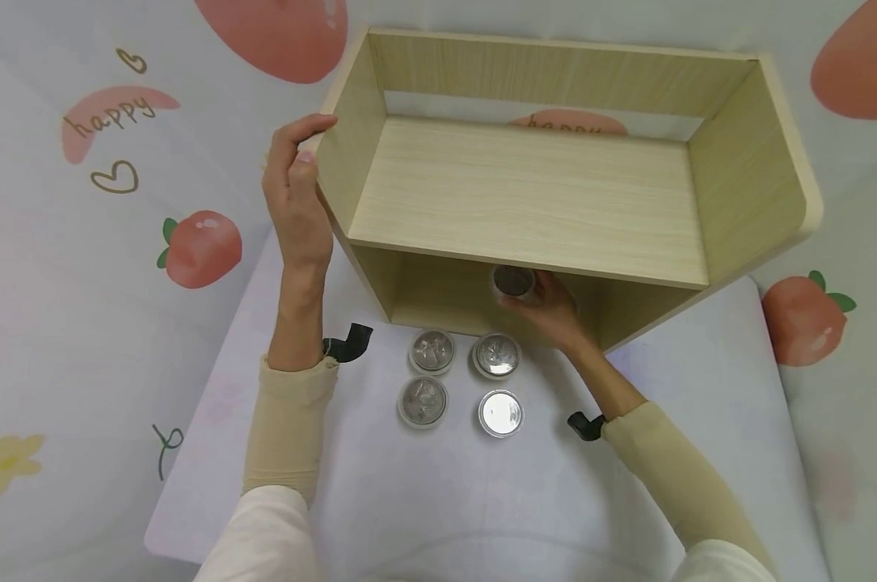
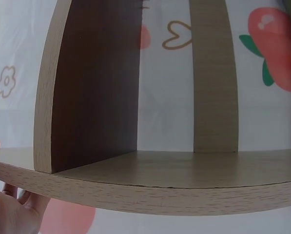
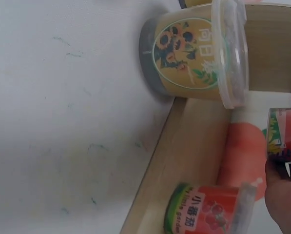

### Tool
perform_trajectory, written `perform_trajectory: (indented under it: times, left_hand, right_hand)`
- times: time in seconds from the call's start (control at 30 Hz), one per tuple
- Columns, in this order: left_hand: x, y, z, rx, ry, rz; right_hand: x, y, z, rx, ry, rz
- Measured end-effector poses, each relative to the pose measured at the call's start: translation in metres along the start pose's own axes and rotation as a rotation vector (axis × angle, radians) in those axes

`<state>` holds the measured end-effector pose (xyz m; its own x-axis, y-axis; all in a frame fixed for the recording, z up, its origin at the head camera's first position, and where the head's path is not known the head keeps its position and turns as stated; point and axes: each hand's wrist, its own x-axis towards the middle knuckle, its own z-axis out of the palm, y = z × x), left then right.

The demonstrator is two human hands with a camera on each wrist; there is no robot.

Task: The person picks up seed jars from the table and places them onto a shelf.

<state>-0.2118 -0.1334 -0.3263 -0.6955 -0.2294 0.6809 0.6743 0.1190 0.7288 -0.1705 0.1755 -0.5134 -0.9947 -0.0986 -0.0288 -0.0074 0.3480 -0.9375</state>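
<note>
My left hand [image 1: 300,202] grips the left side panel of a pale wooden shelf unit [image 1: 533,202]. In the left wrist view, fingers [image 2: 26,207] show under that panel, with a fingertip over its other side. My right hand [image 1: 554,311] holds a small clear-lidded can [image 1: 513,280] inside the lower compartment. The right wrist view catches this can's red printed side [image 3: 286,129] above the thumb. Near it in the compartment is a red can with a tomato label [image 3: 208,209]. Closest on the table is a tan can with sunflowers [image 3: 189,53].
Several lidded round cans, including a front right one [image 1: 500,413], stand on the white table [image 1: 438,493] before the shelf. A fruit-printed cloth [image 1: 103,267] hangs behind and around. The shelf's middle board [image 1: 533,194] overhangs the right hand.
</note>
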Motion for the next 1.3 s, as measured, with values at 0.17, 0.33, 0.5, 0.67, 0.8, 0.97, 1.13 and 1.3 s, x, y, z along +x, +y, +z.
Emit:
perform_trajectory:
  times: [0.17,0.33,0.5,0.67,0.8,0.97,1.13,1.3]
  left_hand:
    - [0.000,-0.001,0.001,-0.024,-0.002,0.003]
    - [-0.001,0.007,0.004,-0.017,0.006,-0.025]
    - [-0.003,0.025,0.007,0.004,0.009,-0.051]
    - [-0.004,0.028,0.007,0.000,0.004,-0.052]
    - [-0.004,0.031,0.008,-0.013,0.001,-0.064]
    - [-0.004,0.025,0.007,-0.003,0.004,-0.048]
    - [-0.002,0.006,0.004,0.010,0.006,-0.013]
    - [-0.002,-0.002,0.003,0.014,-0.010,-0.001]
  right_hand:
    - [0.004,-0.002,0.008,0.088,-0.022,-0.006]
    - [0.010,0.002,0.016,0.106,-0.046,-0.024]
    - [0.015,0.008,0.024,0.018,-0.050,-0.016]
    - [0.019,0.017,0.030,-0.029,-0.048,-0.062]
    - [0.020,0.025,0.034,0.000,-0.061,-0.100]
    - [0.018,0.031,0.037,0.009,-0.079,-0.088]
    - [0.016,0.034,0.038,0.020,-0.094,-0.080]
    - [0.014,0.039,0.037,0.006,-0.090,-0.104]
